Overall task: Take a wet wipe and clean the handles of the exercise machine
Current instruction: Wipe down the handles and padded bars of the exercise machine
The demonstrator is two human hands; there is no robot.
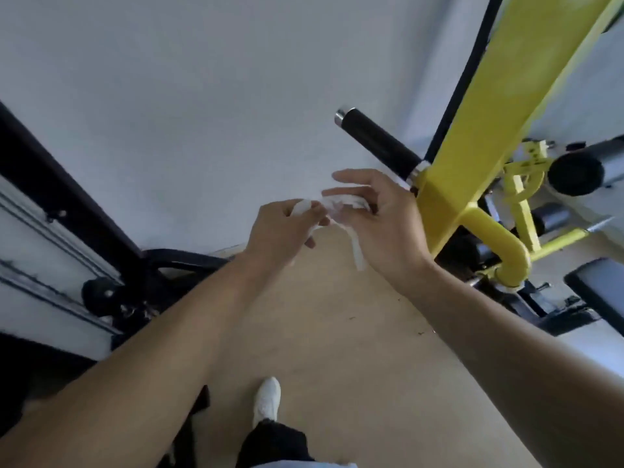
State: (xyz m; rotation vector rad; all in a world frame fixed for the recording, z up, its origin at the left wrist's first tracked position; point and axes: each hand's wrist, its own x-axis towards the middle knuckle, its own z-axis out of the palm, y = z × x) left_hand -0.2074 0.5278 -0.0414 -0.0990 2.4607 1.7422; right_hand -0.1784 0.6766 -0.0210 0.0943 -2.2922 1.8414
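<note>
Both hands hold a crumpled white wet wipe (337, 206) in front of me, at mid-frame. My left hand (287, 231) pinches its left end. My right hand (381, 214) grips its right end, and a strip of the wipe dangles below. Just above and right of my right hand a black foam handle (378, 141) with a chrome end cap sticks out from the yellow arm (499, 106) of the exercise machine. Neither hand touches the handle.
A yellow curved tube (506, 255) and black machine parts lie to the right, with a black round knob (575, 173). A black frame and a sliding-door track (50, 231) fill the left. Beige floor lies below, with my white shoe (268, 396).
</note>
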